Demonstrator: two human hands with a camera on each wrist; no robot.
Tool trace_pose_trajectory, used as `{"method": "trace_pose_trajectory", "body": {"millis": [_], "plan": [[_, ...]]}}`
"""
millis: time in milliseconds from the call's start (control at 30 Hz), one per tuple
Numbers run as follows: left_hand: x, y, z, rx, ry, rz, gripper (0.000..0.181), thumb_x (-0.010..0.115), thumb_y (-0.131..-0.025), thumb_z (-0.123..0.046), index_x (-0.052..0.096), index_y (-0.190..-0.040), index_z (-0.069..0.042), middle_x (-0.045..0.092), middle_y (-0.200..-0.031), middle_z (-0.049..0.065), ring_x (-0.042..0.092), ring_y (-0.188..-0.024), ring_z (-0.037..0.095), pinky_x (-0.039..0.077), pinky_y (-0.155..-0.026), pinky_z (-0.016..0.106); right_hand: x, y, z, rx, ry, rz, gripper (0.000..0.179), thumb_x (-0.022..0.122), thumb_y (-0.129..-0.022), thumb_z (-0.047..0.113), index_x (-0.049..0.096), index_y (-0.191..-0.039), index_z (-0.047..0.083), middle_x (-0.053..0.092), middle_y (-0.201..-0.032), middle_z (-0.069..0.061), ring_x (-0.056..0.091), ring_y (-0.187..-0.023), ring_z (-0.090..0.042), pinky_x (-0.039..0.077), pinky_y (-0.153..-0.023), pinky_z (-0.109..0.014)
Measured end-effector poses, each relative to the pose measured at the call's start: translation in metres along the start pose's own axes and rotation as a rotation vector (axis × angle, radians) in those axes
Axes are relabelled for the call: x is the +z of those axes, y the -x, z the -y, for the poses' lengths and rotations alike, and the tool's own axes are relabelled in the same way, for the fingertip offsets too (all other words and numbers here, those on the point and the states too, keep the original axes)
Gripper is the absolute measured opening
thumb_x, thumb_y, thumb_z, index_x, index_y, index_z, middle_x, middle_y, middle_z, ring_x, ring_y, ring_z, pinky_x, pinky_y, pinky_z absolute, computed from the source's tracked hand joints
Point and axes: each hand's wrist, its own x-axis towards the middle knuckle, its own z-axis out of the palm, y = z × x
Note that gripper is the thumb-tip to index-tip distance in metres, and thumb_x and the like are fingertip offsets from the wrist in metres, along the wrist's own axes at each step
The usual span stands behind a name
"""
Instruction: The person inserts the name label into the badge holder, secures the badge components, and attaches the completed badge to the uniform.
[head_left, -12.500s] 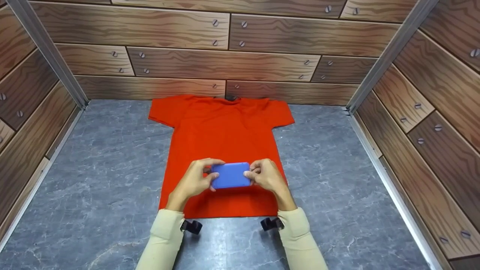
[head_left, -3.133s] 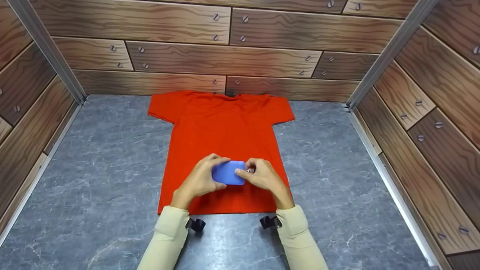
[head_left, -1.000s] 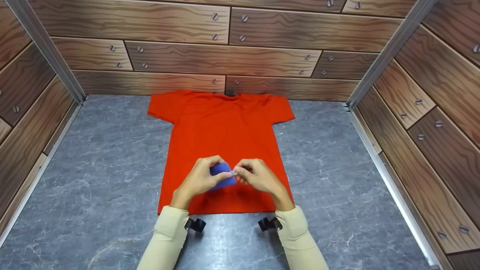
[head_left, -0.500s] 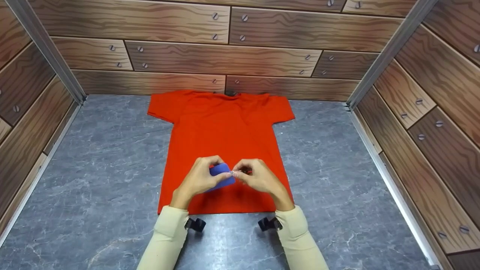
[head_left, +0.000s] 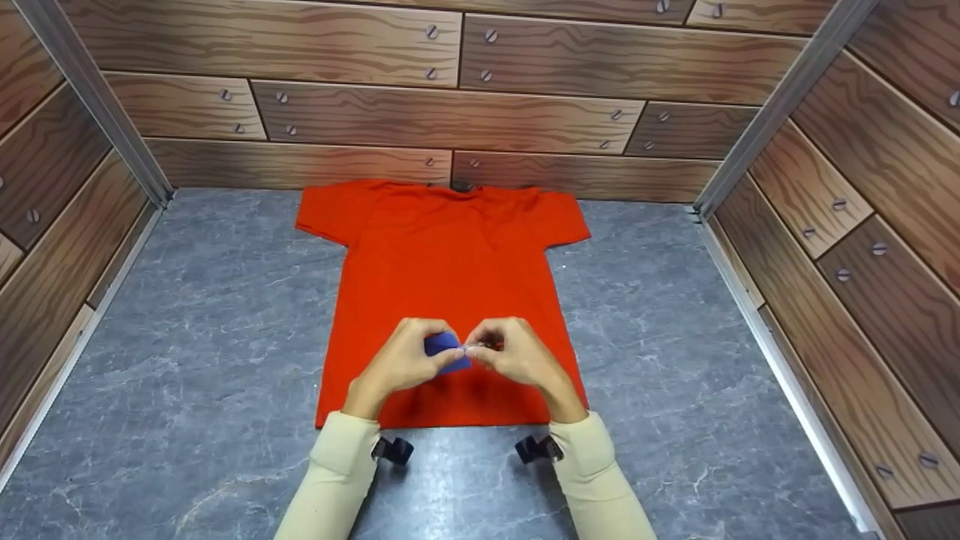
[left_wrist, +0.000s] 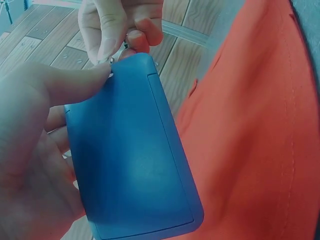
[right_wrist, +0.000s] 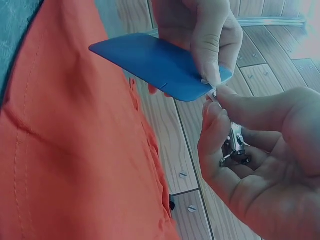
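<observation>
In the head view, my left hand (head_left: 401, 361) holds a flat blue card holder (head_left: 441, 345) with rounded corners, low over the orange-red T-shirt (head_left: 450, 262). The left wrist view shows the card holder's broad face (left_wrist: 135, 150), with a thin seam along its edge. My left thumb presses near one end while fingers lie behind. My right hand (head_left: 521, 356) pinches the end of a small silver metal clasp (right_wrist: 236, 140) right at that end, thumb against index finger. The rest of the clasp lies inside the right hand's curled fingers. Both thumb tips meet at the card holder's corner.
The T-shirt lies spread flat on a grey marbled surface (head_left: 225, 315), collar toward the back wall (head_left: 360, 120). Wood-patterned panels with metal corner strips close in the left, back and right. Black wrist cameras (head_left: 394, 451) sit under both cuffs.
Earlier both hands held the card holder by its ends, face up. Since then it has tilted and shows less blue, and the right hand has moved inward, with the silver clasp at its fingertips.
</observation>
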Motion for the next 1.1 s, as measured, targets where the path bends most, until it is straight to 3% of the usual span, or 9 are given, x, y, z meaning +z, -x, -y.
{"method": "trace_pose_trajectory", "body": {"millis": [133, 333, 633, 1100], "plan": [[0.0003, 0.0, -0.0003, 0.015, 0.006, -0.005, 0.008, 0.079, -0.093, -0.023, 0.077, -0.096, -0.015, 0.074, -0.093, -0.001, 0.064, -0.081, 0.014, 0.06, -0.074, 0.027, -0.0017, 0.0002, 0.0001, 0.013, 0.015, -0.018, 0.004, 0.076, -0.093, 0.012, 0.078, -0.092, 0.008, 0.07, -0.08, -0.006, 0.057, -0.066, -0.011, 0.051, -0.063, -0.021], [0.0011, -0.0004, -0.0007, 0.013, 0.012, -0.005, 0.007, 0.078, -0.093, -0.02, 0.078, -0.096, -0.014, 0.075, -0.092, -0.002, 0.065, -0.082, 0.013, 0.06, -0.075, 0.028, -0.0019, -0.0008, -0.001, -0.036, 0.02, -0.03, 0.007, 0.076, -0.093, 0.013, 0.079, -0.092, 0.006, 0.073, -0.084, -0.01, 0.059, -0.07, -0.011, 0.051, -0.065, -0.02], [0.0019, -0.0011, -0.0007, 0.014, -0.002, -0.011, 0.006, 0.078, -0.093, -0.019, 0.078, -0.094, -0.013, 0.074, -0.087, -0.001, 0.062, -0.074, 0.012, 0.057, -0.068, 0.025, -0.0005, -0.001, -0.0001, -0.003, -0.013, -0.017, 0.008, 0.076, -0.093, 0.012, 0.079, -0.094, 0.004, 0.075, -0.089, -0.015, 0.062, -0.073, -0.014, 0.054, -0.068, -0.019], [0.003, -0.0013, -0.0014, 0.011, -0.032, -0.009, 0.007, 0.078, -0.092, -0.018, 0.078, -0.095, -0.011, 0.075, -0.088, 0.0, 0.063, -0.077, 0.013, 0.059, -0.073, 0.029, 0.001, 0.0001, -0.0011, -0.002, 0.029, -0.008, 0.008, 0.075, -0.094, 0.013, 0.078, -0.093, 0.006, 0.072, -0.083, -0.011, 0.058, -0.069, -0.012, 0.051, -0.065, -0.02]]}}
